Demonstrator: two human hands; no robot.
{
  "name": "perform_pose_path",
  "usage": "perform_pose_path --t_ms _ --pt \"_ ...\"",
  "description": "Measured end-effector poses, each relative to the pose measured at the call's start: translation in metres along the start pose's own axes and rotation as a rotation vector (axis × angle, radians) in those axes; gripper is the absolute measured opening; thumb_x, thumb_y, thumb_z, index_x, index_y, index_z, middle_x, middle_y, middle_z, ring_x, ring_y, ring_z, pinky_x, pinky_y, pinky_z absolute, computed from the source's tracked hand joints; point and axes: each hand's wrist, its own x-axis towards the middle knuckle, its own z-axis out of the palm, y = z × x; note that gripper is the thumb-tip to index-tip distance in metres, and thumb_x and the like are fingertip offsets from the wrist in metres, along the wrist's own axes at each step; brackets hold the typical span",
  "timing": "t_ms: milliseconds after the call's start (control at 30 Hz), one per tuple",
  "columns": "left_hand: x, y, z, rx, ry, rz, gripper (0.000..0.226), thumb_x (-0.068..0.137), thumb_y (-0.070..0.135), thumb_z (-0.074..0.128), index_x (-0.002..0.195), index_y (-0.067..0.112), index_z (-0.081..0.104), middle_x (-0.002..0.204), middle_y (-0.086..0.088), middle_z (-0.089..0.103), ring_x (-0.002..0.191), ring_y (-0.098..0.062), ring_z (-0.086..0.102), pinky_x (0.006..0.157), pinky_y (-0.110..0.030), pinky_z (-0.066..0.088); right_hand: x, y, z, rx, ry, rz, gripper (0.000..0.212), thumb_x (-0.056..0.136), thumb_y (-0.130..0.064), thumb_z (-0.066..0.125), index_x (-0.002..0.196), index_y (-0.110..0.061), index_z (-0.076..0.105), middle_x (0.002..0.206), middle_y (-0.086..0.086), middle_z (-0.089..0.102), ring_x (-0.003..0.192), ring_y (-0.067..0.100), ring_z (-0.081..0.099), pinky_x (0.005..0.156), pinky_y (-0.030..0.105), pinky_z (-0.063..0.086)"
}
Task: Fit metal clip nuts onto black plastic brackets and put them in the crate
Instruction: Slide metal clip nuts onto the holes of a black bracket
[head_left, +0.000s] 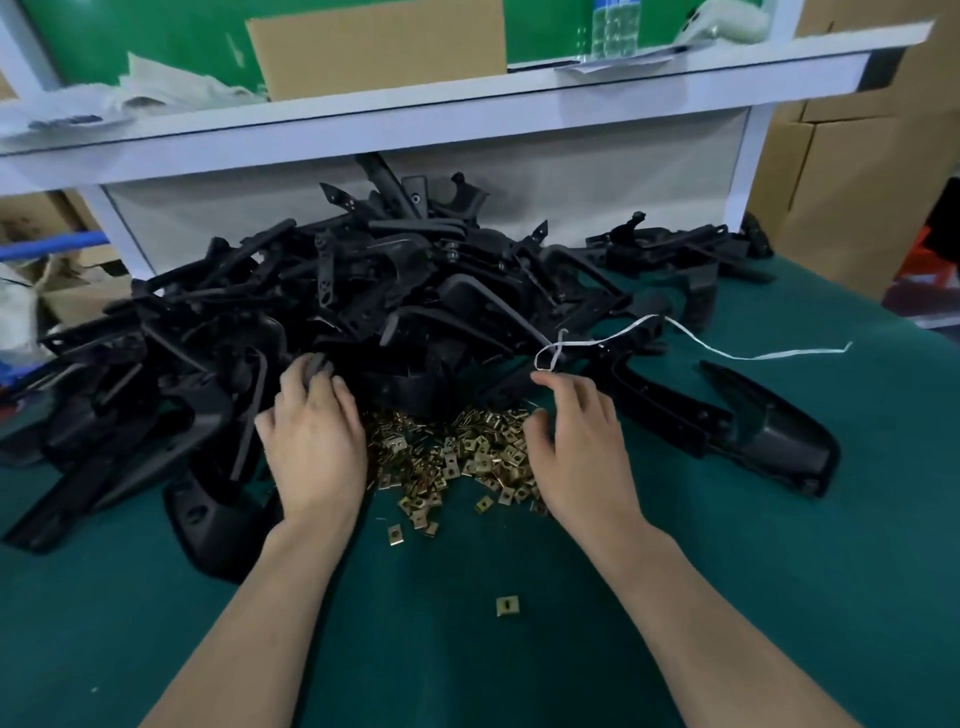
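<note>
Left hand (311, 441) grips bracket (315, 362), right hand (576, 447) over clip nuts (457, 457).

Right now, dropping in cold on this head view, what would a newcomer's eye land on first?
The tangled heap of black plastic brackets sprawling across the back of the green table dominates. In front of it, a glittering pile of brass-coloured clip nuts lies between the left hand, which reaches into the heap, and the right hand over the nuts. A white plastic strap trails off to the right.
</note>
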Motion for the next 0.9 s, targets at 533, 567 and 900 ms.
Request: perform_pose_path --t_ms 533,567,900 --pt "-0.042 0.063 -0.085 -0.506 0.299 0.736 0.020 0.101 0.006 0.049 0.104 0.022 0.061 0.126 0.002 0.060 0.108 -0.015 0.062 0.092 -0.029 0.049 0.000 -0.029 -0.031 1.368 -0.245 0.485 0.034 0.105 -0.047 0.043 0.127 -0.030 0.063 0.112 0.004 0.074 0.091 0.020 0.073 0.075 0.033 0.057" --pt "-0.056 0.070 -0.079 -0.464 0.213 0.832 0.019 0.101 0.007 0.050 0.101 0.022 0.061 0.130 0.001 0.060 0.105 -0.017 0.063 0.087 -0.030 0.052 0.001 -0.029 -0.035 1.516 -0.361 0.549 0.037 0.104 -0.053 0.041 0.124 -0.033 0.066 0.116 0.009 0.073 0.093 0.025 0.074 0.073 0.035 0.059" --pt "-0.090 0.063 -0.052 -0.452 -0.335 0.667 0.017 0.091 0.013 0.053 0.097 0.023 0.065 0.126 0.008 0.057 0.111 -0.012 0.056 0.093 -0.034 0.048 0.005 0.011 -0.045 1.468 -0.180 0.655 0.023 0.100 -0.014 0.058 0.120 -0.018 0.067 0.090 0.009 0.074 0.069 0.021 0.071 0.053 0.029 0.056"
